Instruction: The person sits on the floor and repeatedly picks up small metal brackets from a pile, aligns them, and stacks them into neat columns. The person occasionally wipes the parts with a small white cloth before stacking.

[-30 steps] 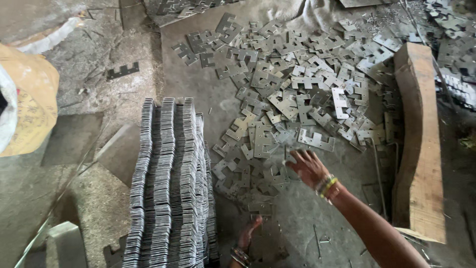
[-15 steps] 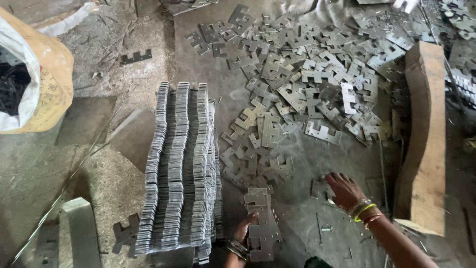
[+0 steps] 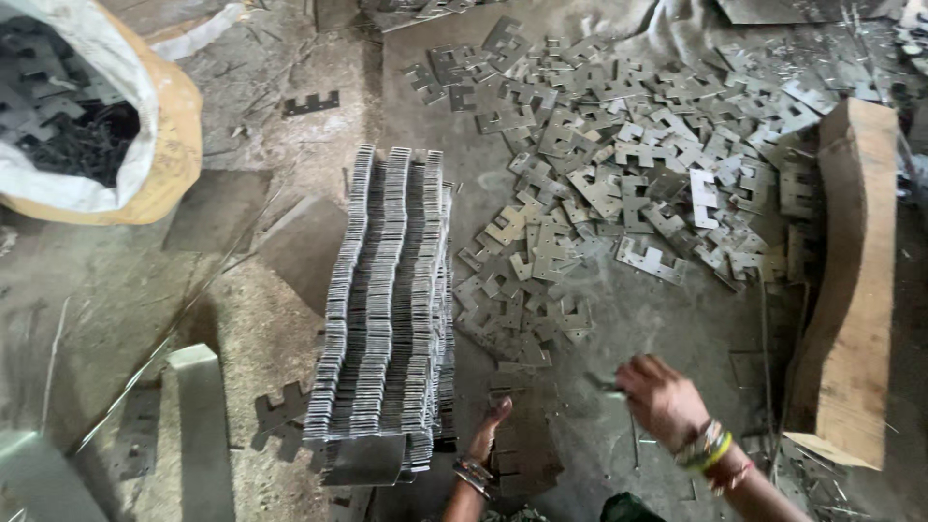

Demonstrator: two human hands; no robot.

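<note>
Compared with a moment before, the right hand (image 3: 662, 398) has come back from the loose metal plates (image 3: 619, 184) on the floor, its grip closed on one plate, while the left hand (image 3: 486, 433) rests open-fingered beside the stacked plates (image 3: 387, 300).

bare floor (image 3: 667, 319) lies between scattered plates (image 3: 619, 174), stacked plates (image 3: 387, 309) and wooden block (image 3: 851, 280).

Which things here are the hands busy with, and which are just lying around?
In use: left hand on small plate stack; right hand; long row of plates; loose plates.
Lying about: sack; wooden block.
</note>
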